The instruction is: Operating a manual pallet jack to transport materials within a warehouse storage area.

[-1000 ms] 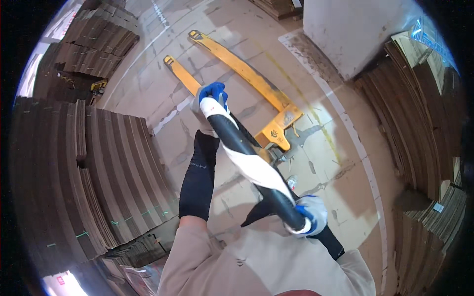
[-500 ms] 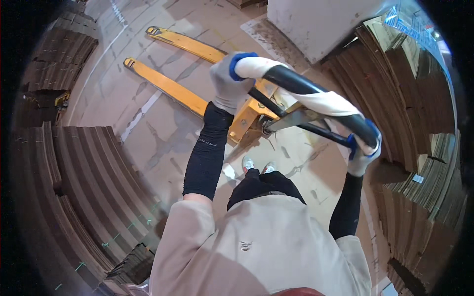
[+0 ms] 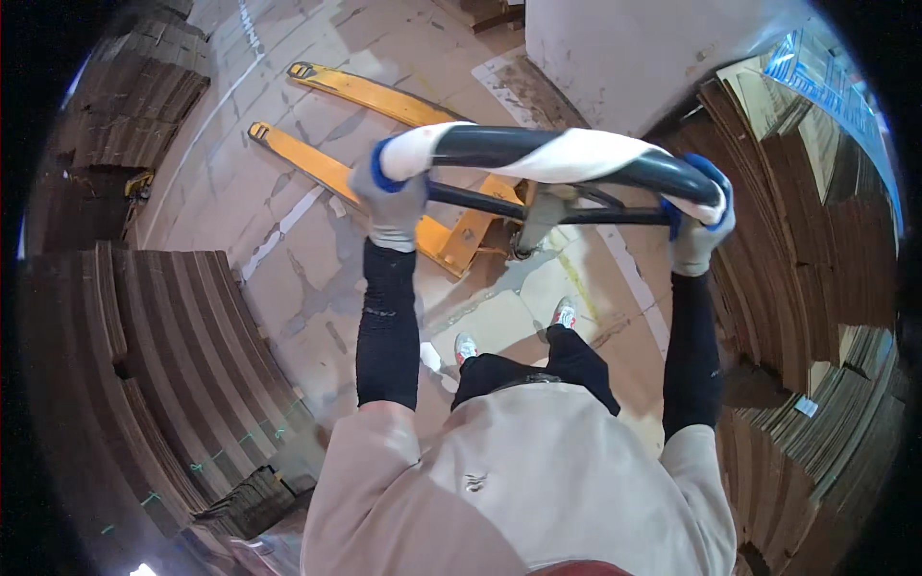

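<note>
A yellow pallet jack (image 3: 305, 159) stands on the floor ahead of me, its two bare forks pointing to the far left. Its black loop handle (image 3: 488, 146) is partly wrapped in white tape and spans between my arms. My left hand (image 3: 392, 200), in a grey glove with blue trim, is closed round the handle's left end. Gloved alike, my right hand (image 3: 701, 223) grips the right end. Both arms reach forward, with black sleeves on the forearms. Below the handle, its shaft meets the yellow base.
Tall stacks of flat brown cardboard (image 3: 182, 336) line the left side. More cardboard stacks (image 3: 768, 230) stand on the right, some under blue plastic sheeting (image 3: 834, 91). A large pale block-shaped object (image 3: 615, 62) rises at the far right. White lines mark the floor.
The handle has swung leftward and now lies more level across my view. My left hand moved left with it, and my feet have stepped farther apart.
</note>
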`<act>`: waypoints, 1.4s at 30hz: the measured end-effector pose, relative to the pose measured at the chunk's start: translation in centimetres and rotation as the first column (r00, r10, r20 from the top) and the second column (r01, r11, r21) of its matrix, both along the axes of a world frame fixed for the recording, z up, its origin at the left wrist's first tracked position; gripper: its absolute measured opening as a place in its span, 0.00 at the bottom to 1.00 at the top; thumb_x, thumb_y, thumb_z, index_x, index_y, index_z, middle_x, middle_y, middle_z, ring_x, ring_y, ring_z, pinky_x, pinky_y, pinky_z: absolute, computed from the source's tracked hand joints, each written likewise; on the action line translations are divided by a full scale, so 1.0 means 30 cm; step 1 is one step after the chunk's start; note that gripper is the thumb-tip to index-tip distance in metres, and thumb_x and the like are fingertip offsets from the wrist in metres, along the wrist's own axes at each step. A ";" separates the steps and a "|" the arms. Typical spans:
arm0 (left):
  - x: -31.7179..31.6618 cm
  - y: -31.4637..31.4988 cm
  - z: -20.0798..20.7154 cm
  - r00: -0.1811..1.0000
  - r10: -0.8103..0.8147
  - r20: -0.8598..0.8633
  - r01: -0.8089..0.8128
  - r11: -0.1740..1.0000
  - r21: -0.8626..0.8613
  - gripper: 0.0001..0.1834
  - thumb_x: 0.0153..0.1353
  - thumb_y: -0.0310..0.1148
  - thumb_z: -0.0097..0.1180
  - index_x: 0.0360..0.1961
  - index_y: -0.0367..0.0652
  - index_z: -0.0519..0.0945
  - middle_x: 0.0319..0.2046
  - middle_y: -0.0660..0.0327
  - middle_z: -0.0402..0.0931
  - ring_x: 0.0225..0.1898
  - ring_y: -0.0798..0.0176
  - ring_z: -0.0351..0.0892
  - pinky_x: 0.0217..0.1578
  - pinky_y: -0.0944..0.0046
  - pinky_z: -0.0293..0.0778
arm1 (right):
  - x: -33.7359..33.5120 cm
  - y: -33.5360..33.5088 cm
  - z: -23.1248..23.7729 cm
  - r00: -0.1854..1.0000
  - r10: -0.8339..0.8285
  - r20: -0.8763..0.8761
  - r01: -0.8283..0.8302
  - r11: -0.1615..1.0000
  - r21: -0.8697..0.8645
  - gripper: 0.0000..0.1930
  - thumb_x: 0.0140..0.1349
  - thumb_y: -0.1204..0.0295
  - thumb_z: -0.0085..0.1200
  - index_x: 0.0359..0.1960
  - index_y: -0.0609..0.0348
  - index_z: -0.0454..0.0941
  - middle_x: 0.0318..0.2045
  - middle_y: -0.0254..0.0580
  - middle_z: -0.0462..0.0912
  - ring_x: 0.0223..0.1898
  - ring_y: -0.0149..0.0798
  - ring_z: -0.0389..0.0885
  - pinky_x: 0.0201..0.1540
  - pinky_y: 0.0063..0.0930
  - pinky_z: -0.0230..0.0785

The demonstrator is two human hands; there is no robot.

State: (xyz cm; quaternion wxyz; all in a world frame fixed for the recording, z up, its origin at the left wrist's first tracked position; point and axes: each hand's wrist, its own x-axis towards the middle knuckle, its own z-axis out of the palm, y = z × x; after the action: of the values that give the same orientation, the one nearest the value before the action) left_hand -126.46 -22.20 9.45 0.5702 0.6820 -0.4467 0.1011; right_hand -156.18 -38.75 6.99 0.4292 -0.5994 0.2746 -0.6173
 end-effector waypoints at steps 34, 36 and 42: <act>0.736 -0.899 -0.064 0.918 0.397 -0.024 -0.397 0.913 -0.096 0.12 0.36 0.30 0.64 0.23 0.40 0.75 0.18 0.53 0.75 0.24 0.53 0.78 0.26 0.63 0.71 | 1.041 -1.336 -0.058 0.872 0.489 0.029 -0.490 0.871 0.044 0.15 0.50 0.80 0.58 0.41 0.66 0.74 0.32 0.36 0.77 0.27 0.24 0.73 0.28 0.15 0.66; 0.797 -0.950 -0.044 0.905 0.422 -0.052 -0.425 0.902 -0.080 0.12 0.38 0.29 0.64 0.24 0.39 0.75 0.19 0.54 0.76 0.25 0.58 0.79 0.28 0.65 0.72 | 1.129 -1.381 -0.058 0.847 0.527 0.074 -0.532 0.843 0.086 0.15 0.53 0.74 0.57 0.43 0.64 0.73 0.29 0.33 0.77 0.22 0.22 0.70 0.22 0.14 0.61; 1.042 -1.097 -0.049 0.864 0.486 -0.129 -0.499 0.860 -0.104 0.08 0.44 0.27 0.61 0.24 0.36 0.74 0.18 0.62 0.74 0.23 0.71 0.73 0.28 0.69 0.70 | 1.406 -1.553 -0.043 0.861 0.508 -0.014 -0.506 0.855 -0.116 0.15 0.51 0.78 0.56 0.42 0.65 0.73 0.32 0.36 0.78 0.26 0.24 0.74 0.26 0.15 0.67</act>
State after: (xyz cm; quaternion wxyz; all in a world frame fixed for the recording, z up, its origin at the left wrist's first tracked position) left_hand -95.20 -55.11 7.98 0.5911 0.7379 -0.2210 0.2394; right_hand -114.01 -85.34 5.70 0.5432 -0.6692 0.0672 -0.5026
